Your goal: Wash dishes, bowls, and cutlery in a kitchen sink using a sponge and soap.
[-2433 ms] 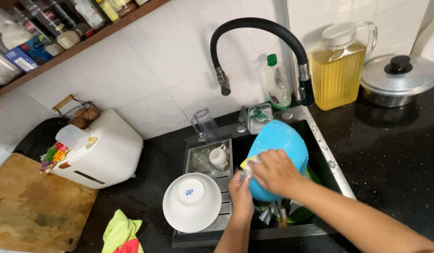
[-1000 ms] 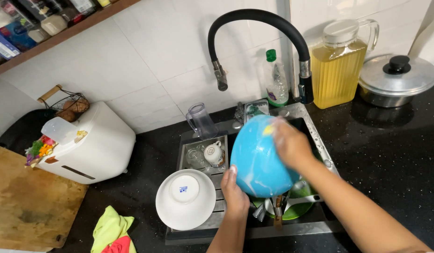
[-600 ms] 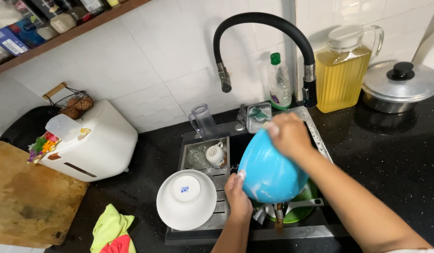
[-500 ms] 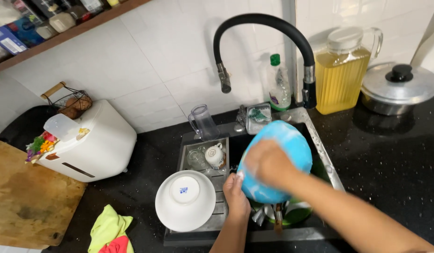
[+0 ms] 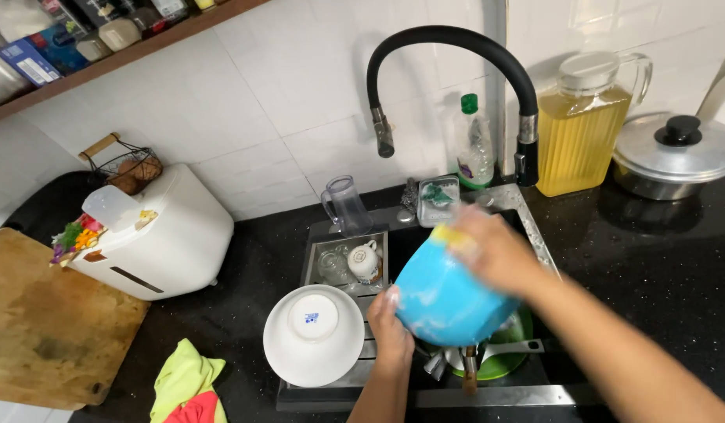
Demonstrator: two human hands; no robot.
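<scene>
A soapy blue bowl [image 5: 441,301] is held bottom-up over the sink [image 5: 535,235]. My left hand [image 5: 390,329] grips its near-left rim. My right hand [image 5: 492,251] presses a yellow sponge [image 5: 449,233] against the bowl's far upper side. Under the bowl lie a green plate [image 5: 507,362] and some cutlery [image 5: 466,368] in the basin.
A white bowl [image 5: 314,335] sits upside down on the drain rack, with a cup [image 5: 366,261] and a clear jug [image 5: 343,205] behind it. A black tap [image 5: 449,47], a soap bottle [image 5: 474,145], a yellow-filled pitcher [image 5: 583,125] and a lidded pot [image 5: 679,153] stand behind. A white appliance [image 5: 159,235], a wooden board [image 5: 49,329] and cloths [image 5: 186,384] are to the left.
My right hand has swept with the sponge from the bowl's near-left side up to its far upper side. My left hand keeps its hold on the rim.
</scene>
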